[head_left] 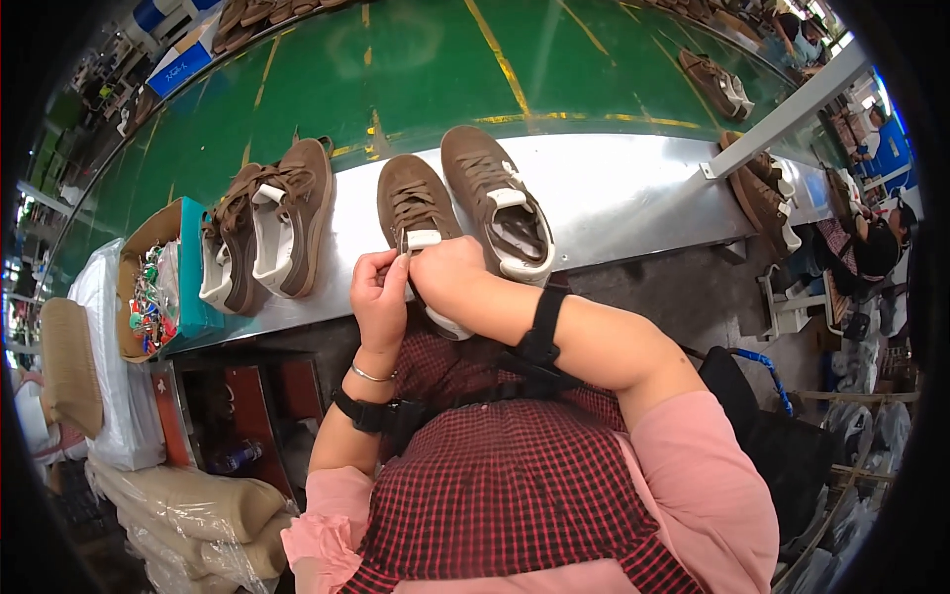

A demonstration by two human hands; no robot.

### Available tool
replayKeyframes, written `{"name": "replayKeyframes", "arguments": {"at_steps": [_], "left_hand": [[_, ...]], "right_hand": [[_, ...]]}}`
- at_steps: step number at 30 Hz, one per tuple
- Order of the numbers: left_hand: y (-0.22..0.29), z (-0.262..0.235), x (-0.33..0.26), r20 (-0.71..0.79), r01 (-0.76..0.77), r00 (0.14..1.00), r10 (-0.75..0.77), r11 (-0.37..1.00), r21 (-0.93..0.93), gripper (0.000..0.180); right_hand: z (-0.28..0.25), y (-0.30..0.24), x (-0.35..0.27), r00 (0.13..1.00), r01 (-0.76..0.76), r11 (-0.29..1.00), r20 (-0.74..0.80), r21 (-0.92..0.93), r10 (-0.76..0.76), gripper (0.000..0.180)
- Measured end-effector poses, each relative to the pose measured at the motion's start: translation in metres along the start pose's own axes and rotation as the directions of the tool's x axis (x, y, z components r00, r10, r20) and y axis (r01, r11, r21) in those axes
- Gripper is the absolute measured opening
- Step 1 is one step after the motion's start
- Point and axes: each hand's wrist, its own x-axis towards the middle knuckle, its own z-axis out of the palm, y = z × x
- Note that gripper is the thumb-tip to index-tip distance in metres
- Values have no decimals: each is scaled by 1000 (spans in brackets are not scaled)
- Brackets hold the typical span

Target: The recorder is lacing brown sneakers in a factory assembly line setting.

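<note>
A brown low-top sneaker (412, 196) with a white tongue tab and brown laces sits on the metal ledge in front of me. My left hand (380, 289) is at its left side, thumb and fingertips pinched together on a thin piece beside the tongue that is too small to name. Over the shoe's opening lies my right hand (446, 271), its fingers curled down and mostly hidden, touching the shoe near the tongue. Close on the right stands a second brown sneaker (500, 203), with a white lining and heel; neither hand touches it.
Another pair of brown sneakers (293, 216) stands left on the metal ledge (633, 198). Beside it is a teal box (203, 307) of small colourful pieces. Beyond runs a green conveyor belt (426, 59) with yellow lines. A metal post (792, 109) slants across at right.
</note>
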Motion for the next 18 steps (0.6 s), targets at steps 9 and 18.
{"name": "replayKeyframes", "arguments": {"at_steps": [9,18], "left_hand": [[0,2,2,4,-5,1000,5,999,-32,10],[27,-15,2,91,-71,994,57,985,159,9]], "right_hand": [[-1,7,-1,985,171,983,14,-66,-170,13],[-28,79,-76,724,499,829,-647,253,-238,19]]}}
